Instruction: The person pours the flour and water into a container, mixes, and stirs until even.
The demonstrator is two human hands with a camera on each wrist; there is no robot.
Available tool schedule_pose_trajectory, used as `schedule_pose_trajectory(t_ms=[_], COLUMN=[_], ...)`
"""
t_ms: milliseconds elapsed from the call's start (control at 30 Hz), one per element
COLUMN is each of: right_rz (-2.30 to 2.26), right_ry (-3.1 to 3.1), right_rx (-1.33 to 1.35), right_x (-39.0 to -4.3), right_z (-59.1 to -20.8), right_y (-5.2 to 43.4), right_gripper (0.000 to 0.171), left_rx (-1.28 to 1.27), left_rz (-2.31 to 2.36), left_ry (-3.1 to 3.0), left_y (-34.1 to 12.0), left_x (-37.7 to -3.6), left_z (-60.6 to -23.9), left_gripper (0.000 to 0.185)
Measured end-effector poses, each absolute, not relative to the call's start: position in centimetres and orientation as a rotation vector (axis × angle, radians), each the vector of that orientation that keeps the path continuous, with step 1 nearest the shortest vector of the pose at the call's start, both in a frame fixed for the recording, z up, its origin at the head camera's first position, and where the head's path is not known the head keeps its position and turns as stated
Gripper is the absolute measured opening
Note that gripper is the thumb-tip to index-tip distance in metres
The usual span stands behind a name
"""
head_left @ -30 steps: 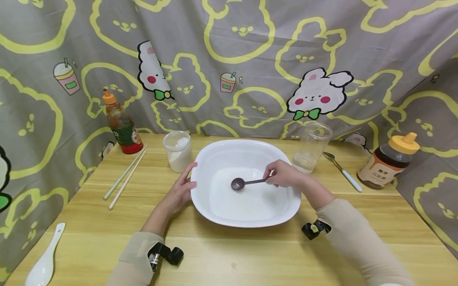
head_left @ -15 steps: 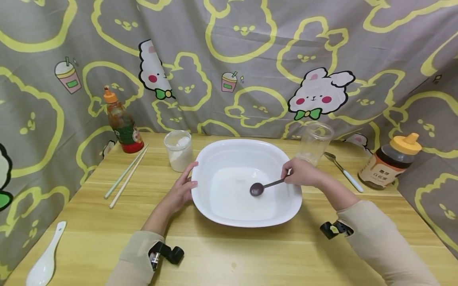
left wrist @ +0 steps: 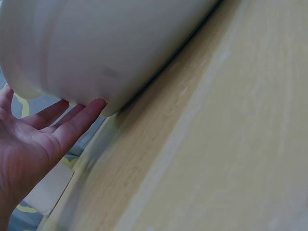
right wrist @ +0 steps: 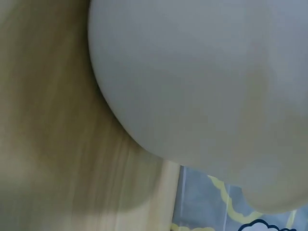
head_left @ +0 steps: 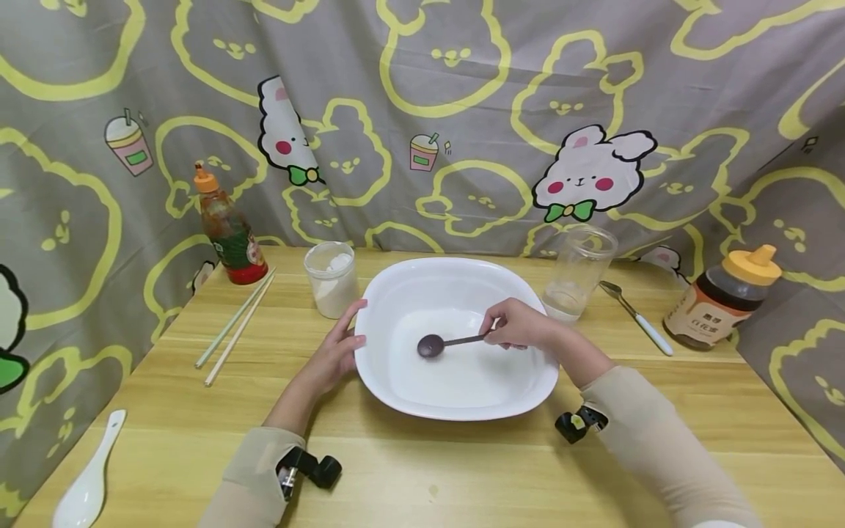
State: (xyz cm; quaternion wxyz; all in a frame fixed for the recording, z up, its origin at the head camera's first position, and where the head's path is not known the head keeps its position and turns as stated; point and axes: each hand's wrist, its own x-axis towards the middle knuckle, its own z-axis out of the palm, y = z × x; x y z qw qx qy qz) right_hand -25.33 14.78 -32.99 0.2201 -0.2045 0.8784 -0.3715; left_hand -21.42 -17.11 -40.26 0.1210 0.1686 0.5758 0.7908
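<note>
Worktop (head_left: 462,469), pale wood; white basin (head_left: 455,290), middle of worktop toward the back edge; left hand (head_left: 333,352), fingers (left wrist: 77,122) straight and together, pressed flat against the basin's left wall; right hand (head_left: 518,326), over the basin's right side, fingers pinched on the handle of a dark spoon (head_left: 432,345), bowl end low inside the basin; honey bottle (head_left: 722,301), right edge; sauce bottle (head_left: 227,235), back left corner.
</note>
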Motion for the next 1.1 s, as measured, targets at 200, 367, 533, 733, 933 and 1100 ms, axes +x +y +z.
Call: schedule_pose_trajectory(t_ms=[200,367,533,733,933,1100], right_rz=[-0.979,-0.929,-0.915,-0.976,-1.062,-1.011], right_ry=[2.352,2.376,2.436,2.489,2.377,2.295], right_rx=[-0.69,-0.697,-0.663,-0.596,-0.629,-0.702], right_x=[-24.5,-24.3,-24.8,-25.7,-26.1,-25.4], right_z=[-32.6,-31.6,-31.1,-31.6,-32.8,-33.0], right_y=[15.9,17.3,18.2,17.3,15.4,15.1], right_gripper=[0.007,0.008,0.011,0.01,0.009,0.007], left_rx=[0.488,0.488,0.481,0.488,0.487,0.491], left_rz=[2.307,2.31,2.298,2.298,2.307,2.303], left_ry=[1.687,1.685,1.696,1.698,1.692,1.694], left_y=[-17.2,-17.2,-17.2,-17.2,-17.2,-17.1], left_x=[-21.4,-21.4,-21.5,-21.5,-21.5,-21.5], left_z=[-40.3,-40.3,-40.3,-40.3,-40.3,-40.3], left_gripper=[0.063,0.063,0.063,0.063,0.064,0.064])
